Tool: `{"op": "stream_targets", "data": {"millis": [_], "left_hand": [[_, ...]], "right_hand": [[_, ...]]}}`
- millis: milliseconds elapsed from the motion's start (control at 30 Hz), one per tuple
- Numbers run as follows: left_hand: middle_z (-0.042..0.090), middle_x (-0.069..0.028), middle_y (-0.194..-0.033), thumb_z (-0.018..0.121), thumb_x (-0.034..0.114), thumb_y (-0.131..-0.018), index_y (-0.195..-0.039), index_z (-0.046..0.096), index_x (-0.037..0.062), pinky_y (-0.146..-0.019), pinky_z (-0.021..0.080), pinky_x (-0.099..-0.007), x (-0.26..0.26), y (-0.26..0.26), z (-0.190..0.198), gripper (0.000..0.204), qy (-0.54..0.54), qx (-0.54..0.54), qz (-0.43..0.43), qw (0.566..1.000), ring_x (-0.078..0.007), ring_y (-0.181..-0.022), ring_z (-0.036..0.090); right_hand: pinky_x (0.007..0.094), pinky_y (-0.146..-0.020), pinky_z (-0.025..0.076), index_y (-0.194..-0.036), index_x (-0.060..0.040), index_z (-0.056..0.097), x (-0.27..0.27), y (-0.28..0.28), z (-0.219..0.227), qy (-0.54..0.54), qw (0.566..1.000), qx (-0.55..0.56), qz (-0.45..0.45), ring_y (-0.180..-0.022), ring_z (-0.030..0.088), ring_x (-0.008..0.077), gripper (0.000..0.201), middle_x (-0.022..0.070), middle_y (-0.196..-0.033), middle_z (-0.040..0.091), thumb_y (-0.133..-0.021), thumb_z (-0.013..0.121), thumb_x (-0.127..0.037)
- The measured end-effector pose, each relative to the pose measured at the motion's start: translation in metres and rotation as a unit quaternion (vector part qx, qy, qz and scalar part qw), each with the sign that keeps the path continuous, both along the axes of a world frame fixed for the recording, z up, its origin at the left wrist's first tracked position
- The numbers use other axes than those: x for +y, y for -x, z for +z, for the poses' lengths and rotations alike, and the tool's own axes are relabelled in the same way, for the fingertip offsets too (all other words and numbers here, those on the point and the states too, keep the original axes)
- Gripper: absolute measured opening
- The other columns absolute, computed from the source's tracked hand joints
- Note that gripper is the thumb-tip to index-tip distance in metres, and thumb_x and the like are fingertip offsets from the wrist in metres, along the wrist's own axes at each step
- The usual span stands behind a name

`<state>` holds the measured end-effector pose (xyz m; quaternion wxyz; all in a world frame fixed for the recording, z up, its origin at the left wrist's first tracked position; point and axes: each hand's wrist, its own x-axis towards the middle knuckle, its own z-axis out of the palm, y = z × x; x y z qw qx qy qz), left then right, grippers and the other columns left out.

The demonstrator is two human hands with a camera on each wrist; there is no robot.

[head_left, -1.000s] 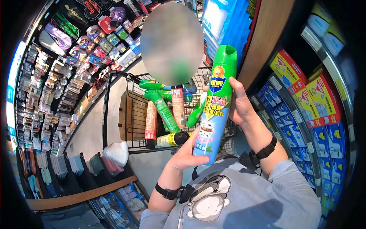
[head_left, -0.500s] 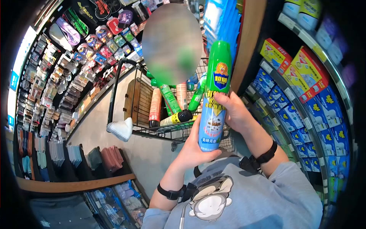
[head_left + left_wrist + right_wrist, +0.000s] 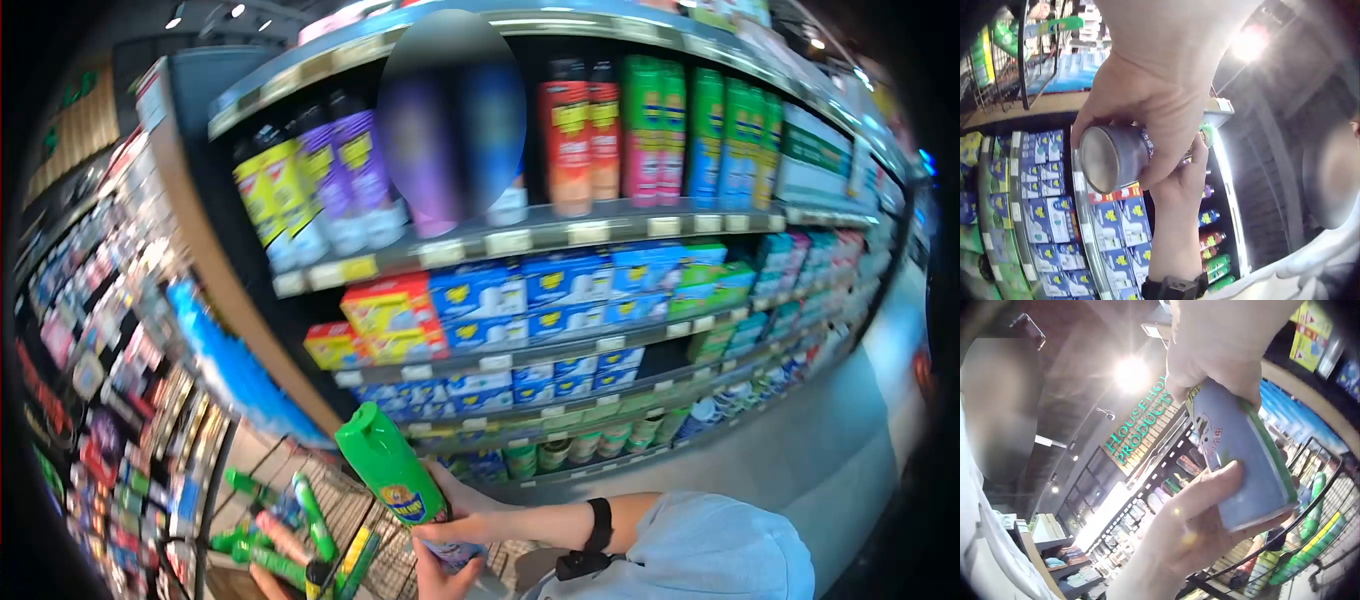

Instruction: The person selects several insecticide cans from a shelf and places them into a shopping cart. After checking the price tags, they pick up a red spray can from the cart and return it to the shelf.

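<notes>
Both hands hold a green-capped spray can (image 3: 385,455) low in the head view, its cap tilted up to the left. The right hand (image 3: 470,522) grips its middle; the left hand (image 3: 440,575) holds it lower down. In the left wrist view the left hand (image 3: 1154,106) wraps the can (image 3: 1129,153) near its round base, with the right hand (image 3: 1179,178) farther along. The right wrist view has the left hand (image 3: 1200,515) curled round the blue lower part of the can (image 3: 1241,456) and the right hand (image 3: 1216,365) above.
A shelf (image 3: 520,240) of spray cans and boxes spans the head view. At lower left stands a wire cart (image 3: 350,510) holding several cans, beside a rack of small goods (image 3: 100,390). Grey floor (image 3: 820,430) runs along the shelf at right.
The head view has swung from the cart up and right to the shelf. The can, still in both hands, now appears lower and leans left.
</notes>
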<state>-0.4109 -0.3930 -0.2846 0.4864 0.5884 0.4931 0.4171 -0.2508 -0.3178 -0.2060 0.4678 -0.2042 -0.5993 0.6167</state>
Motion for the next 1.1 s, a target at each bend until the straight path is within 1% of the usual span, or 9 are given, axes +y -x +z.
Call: {"op": "stream_targets", "data": {"millis": [133, 533, 667, 733, 800, 900, 967, 1067, 1100], "left_hand": [[0.049, -0.0174, -0.139, 0.079, 0.012, -0.084, -0.151, 0.029, 0.0036, -0.094, 0.053, -0.0424, 0.031, -0.06, -0.009, 0.084, -0.068, -0.039, -0.121, 0.99, -0.0284, -0.125, 0.055], [0.064, -0.0213, -0.126, 0.08, 0.034, -0.085, -0.136, 0.051, -0.0024, -0.094, 0.053, -0.0437, 0.068, -0.307, 0.014, 0.068, -0.19, -0.09, -0.145, 0.967, -0.0294, -0.112, 0.065], [0.067, -0.0192, -0.117, 0.079, 0.025, -0.085, -0.121, 0.061, -0.0017, -0.089, 0.054, -0.0437, 0.077, -0.421, 0.033, 0.049, -0.198, -0.174, -0.13, 0.956, -0.0334, -0.106, 0.067], [0.069, -0.0104, -0.106, 0.087, 0.013, -0.071, -0.116, 0.063, 0.0004, -0.087, 0.053, -0.036, 0.087, -0.461, 0.042, 0.053, -0.27, -0.096, -0.18, 0.941, -0.0202, -0.096, 0.067], [0.07, -0.0088, -0.096, 0.087, 0.012, -0.07, -0.104, 0.066, 0.0006, -0.082, 0.054, -0.0355, 0.094, -0.497, 0.045, 0.042, -0.264, -0.071, -0.193, 0.942, -0.0196, -0.089, 0.067], [0.071, -0.0073, -0.087, 0.087, 0.012, -0.068, -0.093, 0.07, 0.0011, -0.076, 0.055, -0.0344, 0.096, -0.552, 0.082, 0.031, -0.263, -0.059, -0.189, 0.944, -0.0182, -0.081, 0.068], [0.072, -0.0067, -0.088, 0.087, 0.011, -0.069, -0.094, 0.069, 0.0017, -0.074, 0.055, -0.0333, 0.089, -0.579, 0.099, 0.032, -0.199, -0.119, -0.17, 0.958, -0.017, -0.081, 0.068], [0.072, -0.0062, -0.09, 0.087, 0.009, -0.07, -0.097, 0.069, 0.0015, -0.074, 0.055, -0.0334, 0.089, -0.599, 0.112, 0.033, -0.162, -0.131, -0.181, 0.961, -0.0171, -0.08, 0.068], [0.072, -0.0062, -0.09, 0.087, 0.009, -0.07, -0.097, 0.069, 0.0015, -0.074, 0.055, -0.0334, 0.091, -0.603, 0.112, 0.033, -0.162, -0.125, -0.173, 0.963, -0.0171, -0.08, 0.068]], "right_hand": [[0.0377, -0.112, 0.033, -0.155, 0.0001, 0.009, -0.026, -0.073, 0.027, -0.031, 0.995, -0.007, -0.097, -0.14, 0.035, 0.0242, 0.094, 0.0167, -0.149, 0.037, -0.09, 0.074, -0.022], [0.042, -0.11, 0.037, -0.155, -0.0022, 0.011, -0.042, -0.295, 0.035, -0.107, 0.95, -0.145, -0.254, -0.138, 0.043, 0.0363, 0.095, 0.0242, -0.148, 0.04, -0.089, 0.074, -0.027], [0.0438, -0.112, 0.036, -0.155, 0.0001, 0.013, -0.039, -0.402, 0.053, -0.13, 0.94, -0.184, -0.257, -0.139, 0.041, 0.0376, 0.092, 0.0251, -0.151, 0.037, -0.091, 0.073, -0.028], [0.0459, -0.112, 0.036, -0.155, 0.0014, 0.017, -0.04, -0.454, 0.064, -0.223, 0.913, -0.205, -0.275, -0.14, 0.04, 0.0393, 0.09, 0.0257, -0.152, 0.036, -0.091, 0.072, -0.03], [0.0475, -0.112, 0.036, -0.153, -0.0004, 0.027, -0.042, -0.509, 0.071, -0.235, 0.91, -0.189, -0.286, -0.139, 0.04, 0.0414, 0.081, 0.0263, -0.149, 0.038, -0.091, 0.071, -0.03], [0.0487, -0.11, 0.038, -0.148, -0.0028, 0.04, -0.033, -0.579, 0.084, -0.309, 0.83, -0.277, -0.372, -0.135, 0.043, 0.0432, 0.07, 0.026, -0.144, 0.042, -0.09, 0.071, -0.027], [0.0474, -0.109, 0.039, -0.139, -0.002, 0.051, -0.026, -0.613, 0.102, -0.319, 0.673, -0.393, -0.54, -0.131, 0.045, 0.0418, 0.061, 0.0236, -0.142, 0.044, -0.085, 0.073, -0.019], [0.0514, -0.103, 0.042, -0.138, -0.0084, 0.055, 0.001, -0.644, 0.127, -0.375, 0.524, -0.458, -0.612, -0.124, 0.048, 0.045, 0.058, 0.0237, -0.139, 0.045, -0.084, 0.074, -0.019], [0.0514, -0.103, 0.042, -0.138, -0.0084, 0.055, 0.011, -0.65, 0.132, -0.376, 0.531, -0.452, -0.609, -0.124, 0.048, 0.045, 0.058, 0.0237, -0.139, 0.045, -0.084, 0.074, -0.019]]}}
